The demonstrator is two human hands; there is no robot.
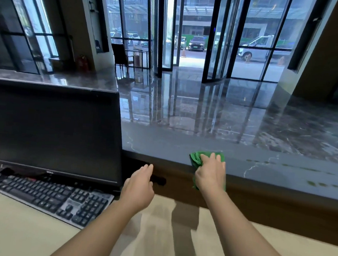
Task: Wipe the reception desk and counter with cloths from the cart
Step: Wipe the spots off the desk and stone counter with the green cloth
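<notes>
A green cloth [196, 158] is pressed onto the near edge of the dark, polished stone upper desk [214, 119] by the right grip [210, 175]. The fingers [212, 157] are laid fairly straight and slightly spread over the cloth, so the grip is released rather than clenched, with the cloth held down beneath the palm. Part of the cloth is bunched just left of the fingers, and part is draped over the desk's front edge, where green is seen below the wrist against the brown wooden face [269, 202].

The left grip [140, 187] is held out over the pale lower desk [17, 229], just right of a black monitor [50, 129]. Its fingers are straight and close together, nothing is grasped, and they are pointed towards the dark gap under the upper desk's edge. Whether anything is touched there cannot be told.

A black keyboard [55, 197] is placed on the lower desk in front of the monitor. Beyond the upper desk, a glass revolving door [190, 41] is reflected in the stone surface, and a dark chair [120, 55] is set near the glass on the left. Parked cars [196, 43] are seen outside.
</notes>
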